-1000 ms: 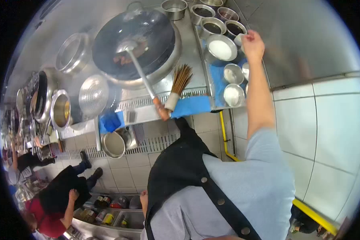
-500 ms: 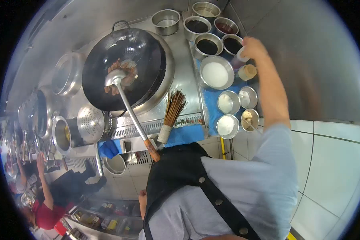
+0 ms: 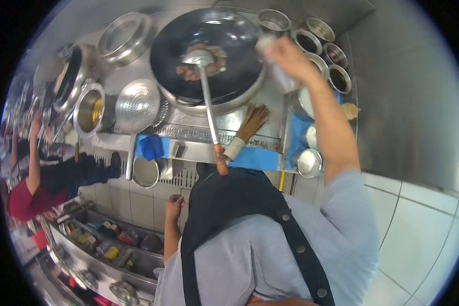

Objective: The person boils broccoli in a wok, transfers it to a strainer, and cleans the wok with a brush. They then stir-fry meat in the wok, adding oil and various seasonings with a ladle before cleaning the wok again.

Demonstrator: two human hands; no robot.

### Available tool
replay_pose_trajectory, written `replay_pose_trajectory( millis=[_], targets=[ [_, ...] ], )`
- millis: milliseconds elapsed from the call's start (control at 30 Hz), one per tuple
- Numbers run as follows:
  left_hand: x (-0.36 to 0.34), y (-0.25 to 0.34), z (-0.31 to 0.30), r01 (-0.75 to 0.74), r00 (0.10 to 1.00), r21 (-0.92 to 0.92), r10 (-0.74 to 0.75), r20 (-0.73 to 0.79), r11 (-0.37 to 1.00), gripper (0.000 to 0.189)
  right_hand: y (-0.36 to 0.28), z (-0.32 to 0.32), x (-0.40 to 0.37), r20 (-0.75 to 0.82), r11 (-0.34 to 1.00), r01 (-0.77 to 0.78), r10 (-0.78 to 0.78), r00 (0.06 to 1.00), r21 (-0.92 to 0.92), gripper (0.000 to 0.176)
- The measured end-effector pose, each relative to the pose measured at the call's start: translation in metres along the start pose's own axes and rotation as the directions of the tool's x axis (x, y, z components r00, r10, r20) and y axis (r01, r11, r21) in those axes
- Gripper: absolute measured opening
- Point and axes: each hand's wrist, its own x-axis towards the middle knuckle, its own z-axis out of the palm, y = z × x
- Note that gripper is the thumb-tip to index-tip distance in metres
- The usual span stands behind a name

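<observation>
One head view shows the right hand (image 3: 290,58) clamped around a pale bottle (image 3: 279,80) held over the wok (image 3: 229,86) rim, a ladle (image 3: 201,58) resting inside the wok, and the left hand (image 3: 174,204) hanging well below the wok, its grip unclear.

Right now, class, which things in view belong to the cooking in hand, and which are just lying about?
In use: right hand gripping a bottle at the edge of the wok; ladle resting in the wok; food in it.
Lying about: bamboo brush, strainer, blue cloth, seasoning pots; left hand hangs free.
</observation>
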Motion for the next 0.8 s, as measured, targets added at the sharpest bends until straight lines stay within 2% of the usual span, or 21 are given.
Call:
replay_pose_trajectory(
  millis=[33,67,100,167,200,233,300,333,367,400,433,467,500,533,567,600,667,700,733,767,800],
  targets=[
    [-0.001,0.003,0.001,0.007,1.000,-0.019,-0.007,-0.021,1.000,0.025,0.001,0.044,0.012,0.075,0.987,0.037,-0.026,0.997,-0.157,0.087],
    [-0.002,0.004,0.001,-0.019,1.000,-0.019,0.019,-0.007,1.000,0.023,-0.015,0.068,0.017,0.192,0.956,0.135,-0.085,0.978,-0.261,0.074],
    [-0.007,0.005,-0.006,-0.041,0.999,-0.010,0.041,0.015,0.999,0.022,-0.024,0.073,0.024,0.201,0.956,0.139,-0.088,0.976,-0.259,0.074],
    [-0.014,-0.010,-0.020,-0.013,1.000,-0.045,0.014,0.002,0.999,0.021,-0.035,0.067,0.045,0.268,0.906,-0.015,0.141,0.953,-0.422,0.060],
    [-0.019,-0.018,-0.025,0.005,1.000,-0.081,-0.006,-0.011,0.997,0.019,-0.035,0.059,0.050,0.215,0.878,-0.036,0.157,0.964,-0.477,0.053],
    [-0.029,-0.029,-0.035,0.004,1.000,-0.081,-0.005,-0.010,0.997,0.019,-0.034,0.060,0.045,0.213,0.877,-0.037,0.157,0.964,-0.478,0.053],
    [-0.042,-0.053,-0.048,0.116,0.989,-0.058,-0.120,-0.080,0.992,0.017,-0.030,0.060,0.041,0.248,0.825,0.173,-0.041,0.968,-0.538,0.054],
    [-0.047,-0.060,-0.052,0.203,0.975,-0.070,-0.208,-0.073,0.977,0.016,-0.020,0.061,0.043,0.140,0.867,0.028,0.048,0.989,-0.498,0.058],
    [-0.058,-0.072,-0.059,0.300,0.951,-0.068,-0.304,-0.061,0.951,0.016,-0.021,0.065,0.028,0.151,0.868,0.017,0.067,0.986,-0.496,0.058],
    [-0.029,-0.181,-0.066,0.297,0.953,-0.234,-0.302,0.012,0.926,0.017,-0.031,0.062,0.016,0.217,0.877,0.074,0.035,0.976,-0.475,0.059],
    [-0.016,-0.234,-0.069,0.307,0.951,-0.397,-0.299,0.084,0.865,0.018,-0.038,0.055,0.016,0.269,0.881,0.131,-0.004,0.963,-0.454,0.059],
    [-0.030,-0.198,-0.066,0.331,0.943,-0.537,-0.294,0.156,0.776,0.020,-0.029,0.053,0.014,0.268,0.914,0.130,-0.024,0.963,-0.384,0.065],
    [-0.023,-0.208,-0.073,0.298,0.954,-0.249,-0.277,0.114,0.921,0.023,-0.021,0.052,0.006,0.254,0.919,0.094,0.006,0.967,-0.383,0.065],
    [-0.016,-0.225,-0.085,0.251,0.963,0.112,-0.260,0.072,0.961,0.026,-0.011,0.047,-0.004,0.148,0.963,0.022,0.019,0.989,-0.270,0.066],
    [-0.013,-0.224,-0.096,0.207,0.970,0.423,-0.242,0.030,0.882,0.029,0.004,0.034,-0.014,0.022,0.987,-0.041,0.045,0.999,-0.158,0.068],
    [-0.003,-0.209,-0.094,0.160,0.973,0.465,-0.220,0.076,0.871,0.029,0.026,0.018,-0.024,-0.025,0.981,-0.101,0.098,0.995,-0.165,0.068],
    [0.007,-0.189,-0.088,0.158,0.987,0.516,-0.155,-0.049,0.842,0.035,0.070,-0.003,-0.050,-0.269,0.968,-0.101,0.163,0.949,0.230,0.074],
    [0.022,-0.179,-0.089,0.140,0.989,0.539,-0.148,-0.029,0.831,0.035,0.087,-0.029,-0.064,-0.301,0.956,-0.126,0.207,0.931,0.266,0.079],
    [0.042,-0.173,-0.093,-0.228,0.974,0.670,0.161,0.162,0.707,0.035,0.097,-0.051,-0.078,-0.396,0.948,-0.159,0.263,0.880,0.277,0.080],
    [0.044,-0.151,-0.089,-0.546,0.831,0.700,0.406,0.380,0.461,0.035,0.112,-0.068,-0.090,-0.480,0.939,-0.183,0.309,0.821,0.291,0.080],
    [0.045,-0.132,-0.080,-0.097,0.988,0.215,0.068,0.141,0.972,0.030,0.139,-0.082,-0.095,-0.578,0.957,-0.184,0.283,0.766,0.224,0.079]
  ],
)
